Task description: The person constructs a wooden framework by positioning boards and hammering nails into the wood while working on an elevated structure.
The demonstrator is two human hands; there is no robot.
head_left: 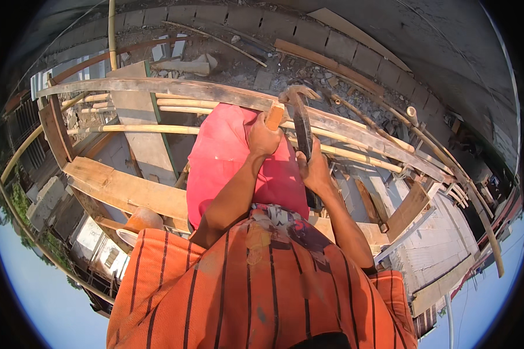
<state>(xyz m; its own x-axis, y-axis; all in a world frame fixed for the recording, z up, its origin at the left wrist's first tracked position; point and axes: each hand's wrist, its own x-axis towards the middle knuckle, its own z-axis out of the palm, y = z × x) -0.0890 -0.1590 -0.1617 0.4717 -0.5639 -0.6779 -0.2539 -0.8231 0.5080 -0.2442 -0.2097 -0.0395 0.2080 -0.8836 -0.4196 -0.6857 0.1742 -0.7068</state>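
My left hand (264,138) is closed around a short piece of wood (274,116), whose pale end points up and away from me. Just to its right, my right hand (315,170) grips a claw hammer (302,125) by its dark handle. The hammer stands upright, its head (297,93) close to the wooden beam (215,92) that crosses in front of me. Both hands are over my lap, above red cloth (221,145) on my legs. Whether the hammer touches the wood piece cannot be made out.
Bamboo poles (151,129) run crosswise beyond my knees. A wide plank (128,185) lies to the left, near an orange container (144,219). An upright board (140,116) stands at the far left. Far below are rubble and a block wall (311,36). White panels (442,232) lie at right.
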